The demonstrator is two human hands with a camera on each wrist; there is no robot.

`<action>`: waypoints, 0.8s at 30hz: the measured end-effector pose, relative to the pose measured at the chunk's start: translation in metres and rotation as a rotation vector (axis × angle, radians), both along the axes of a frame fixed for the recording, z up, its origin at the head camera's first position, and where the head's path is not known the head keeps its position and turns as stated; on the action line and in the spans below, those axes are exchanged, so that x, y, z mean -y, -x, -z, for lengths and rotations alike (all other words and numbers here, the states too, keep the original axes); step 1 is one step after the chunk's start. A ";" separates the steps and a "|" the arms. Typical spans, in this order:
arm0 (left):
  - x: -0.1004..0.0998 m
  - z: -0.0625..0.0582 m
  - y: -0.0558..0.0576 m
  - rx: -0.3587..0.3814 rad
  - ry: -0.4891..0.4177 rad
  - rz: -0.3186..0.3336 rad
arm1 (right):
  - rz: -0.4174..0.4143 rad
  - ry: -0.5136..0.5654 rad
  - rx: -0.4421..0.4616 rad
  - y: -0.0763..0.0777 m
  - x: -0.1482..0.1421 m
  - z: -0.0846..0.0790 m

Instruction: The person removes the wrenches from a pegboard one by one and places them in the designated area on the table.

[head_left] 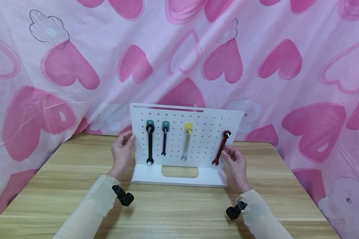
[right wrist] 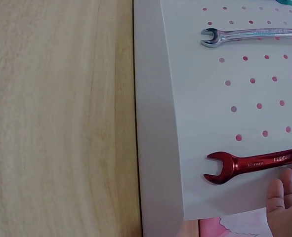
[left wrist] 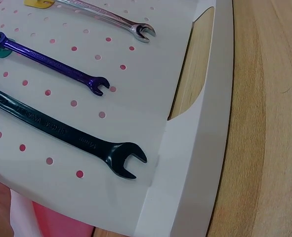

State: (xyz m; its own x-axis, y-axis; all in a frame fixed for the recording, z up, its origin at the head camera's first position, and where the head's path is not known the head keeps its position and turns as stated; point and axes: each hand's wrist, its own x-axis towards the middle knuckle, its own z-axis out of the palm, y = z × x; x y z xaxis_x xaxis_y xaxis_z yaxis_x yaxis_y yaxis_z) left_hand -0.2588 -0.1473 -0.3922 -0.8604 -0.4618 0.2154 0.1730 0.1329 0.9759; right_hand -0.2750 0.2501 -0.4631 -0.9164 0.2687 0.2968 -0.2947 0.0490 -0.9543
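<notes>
A white pegboard stand stands upright on its base, with several combination wrenches hung on its hooks. My left hand grips the board's left edge, beside the black wrench. At the opposite edge my right hand holds the board, fingertips close against the red wrench; whether they touch it I cannot tell. Between these hang a small purple wrench and a silver wrench. Only a sliver of the left hand shows in the left wrist view.
The stand sits on a wood-grain table. Behind it hangs a pink cloth printed with hearts. Green hooks and a yellow hook carry wrenches. The base has an oblong cutout. Each wrist wears a small black camera.
</notes>
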 end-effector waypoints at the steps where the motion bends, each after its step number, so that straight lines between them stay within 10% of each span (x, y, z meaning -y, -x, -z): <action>1: 0.000 0.000 0.000 0.001 -0.001 -0.001 | 0.003 -0.002 0.006 0.005 -0.003 0.007; 17: 0.000 0.002 -0.001 0.006 0.012 0.009 | 0.077 0.007 0.033 0.017 0.001 0.020; 24: 0.000 0.005 0.000 0.007 0.009 0.004 | 0.066 0.063 0.077 -0.010 0.026 -0.018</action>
State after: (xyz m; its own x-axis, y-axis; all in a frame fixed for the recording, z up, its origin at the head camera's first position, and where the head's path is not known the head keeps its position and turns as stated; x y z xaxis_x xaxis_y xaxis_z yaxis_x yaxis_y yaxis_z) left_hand -0.2590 -0.1469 -0.3970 -0.8638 -0.4563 0.2138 0.1669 0.1412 0.9758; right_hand -0.2653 0.2236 -0.4450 -0.9155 0.3451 0.2068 -0.2185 0.0050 -0.9758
